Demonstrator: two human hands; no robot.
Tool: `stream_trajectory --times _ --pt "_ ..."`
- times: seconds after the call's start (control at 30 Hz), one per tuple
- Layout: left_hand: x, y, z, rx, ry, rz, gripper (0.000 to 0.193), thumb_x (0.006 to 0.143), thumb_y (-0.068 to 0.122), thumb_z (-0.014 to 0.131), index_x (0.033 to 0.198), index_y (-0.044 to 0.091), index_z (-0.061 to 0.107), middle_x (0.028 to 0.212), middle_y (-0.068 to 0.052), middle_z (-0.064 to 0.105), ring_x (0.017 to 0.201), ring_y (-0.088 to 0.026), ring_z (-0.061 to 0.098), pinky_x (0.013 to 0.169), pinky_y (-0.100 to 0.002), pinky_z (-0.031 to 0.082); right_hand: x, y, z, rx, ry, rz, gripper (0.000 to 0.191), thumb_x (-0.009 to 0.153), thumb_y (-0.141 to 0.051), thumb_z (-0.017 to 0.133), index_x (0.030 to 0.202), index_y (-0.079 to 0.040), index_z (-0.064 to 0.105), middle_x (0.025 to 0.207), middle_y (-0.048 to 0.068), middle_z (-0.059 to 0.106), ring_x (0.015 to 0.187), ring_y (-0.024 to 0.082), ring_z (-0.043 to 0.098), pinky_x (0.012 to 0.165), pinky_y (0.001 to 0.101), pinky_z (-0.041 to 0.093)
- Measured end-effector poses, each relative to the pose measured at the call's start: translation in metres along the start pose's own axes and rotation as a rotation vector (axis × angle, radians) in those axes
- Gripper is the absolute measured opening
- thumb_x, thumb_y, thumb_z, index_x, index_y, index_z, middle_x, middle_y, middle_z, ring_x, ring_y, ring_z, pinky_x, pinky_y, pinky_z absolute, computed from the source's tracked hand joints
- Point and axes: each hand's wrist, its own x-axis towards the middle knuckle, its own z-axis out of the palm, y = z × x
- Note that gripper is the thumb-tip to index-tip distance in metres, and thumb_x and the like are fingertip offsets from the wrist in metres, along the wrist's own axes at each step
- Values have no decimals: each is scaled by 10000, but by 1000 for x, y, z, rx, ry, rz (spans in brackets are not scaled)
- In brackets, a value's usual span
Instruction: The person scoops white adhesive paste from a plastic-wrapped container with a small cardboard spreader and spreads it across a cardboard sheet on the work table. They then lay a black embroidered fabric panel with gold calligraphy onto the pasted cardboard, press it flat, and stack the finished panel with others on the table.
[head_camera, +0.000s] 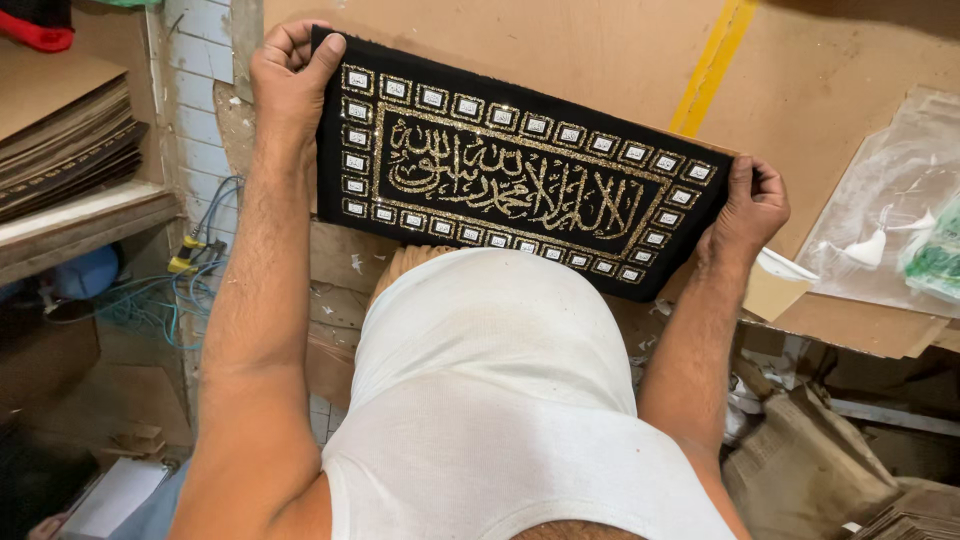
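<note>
1 black panel (520, 165) with gold script lies on the brown surface (600, 50), just beyond the person. 2 hands grip its ends: left hand (290, 75) fingers curled over the far-left corner, right hand (750, 205) fingers pinching the right edge. 1 clear plastic bag (890, 200) lies right.

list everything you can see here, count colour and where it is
black rectangular cloth panel with gold glitter script: 1, black and gold, centre, held at both ends
brown board worktop: 1, tan, under the panel
yellow strip: 1, yellow, upper right on the board
clear plastic bags: a few, clear, right edge
stack of dark flat boards: 1 stack, brown, left shelf
tangled wires: several, blue and yellow, left
white vest: 1, white, bottom centre
left hand: 1, grips the panel's left end
right hand: 1, grips its right end
</note>
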Motion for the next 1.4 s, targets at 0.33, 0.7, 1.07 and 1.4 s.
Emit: stream_trajectory --times 0.33,0.7,1.07,1.4 --pt "-29 -24 -48 4 -153 -228 234 954 107 828 1148 47 710 1076 -19 755 960 -85 695 918 -258 577 -47 19 -38 -83 7 178 157 931 -48 800 1051 -3 709 993 61 760 865 119 694 848 261 587" --pt "-50 -52 -58 12 -194 -98 176 1051 -96 786 1176 -68 666 1171 -149 755 985 -144 713 983 -272 595 -31 2 -57 -195 -116 72 174 991 -113 778 1065 39 736 984 34 754 833 74 646 768 245 539" --pt "-64 -63 -35 -116 -75 -124 208 1072 -75 801 1182 -35 629 1143 -159 739 1019 -198 740 1031 -334 642 -36 3 -70 154 -255 257 283 1055 -200 684 1202 42 694 1120 115 767 967 161 736 906 316 606" --pt "-56 -69 -38 -225 -79 -181 225 1052 -31 826 1188 -40 648 1108 -157 749 977 -205 751 931 -327 649 -32 24 -65 655 -376 554 328 1099 -252 604 1268 22 661 1130 163 748 957 260 764 821 399 647"
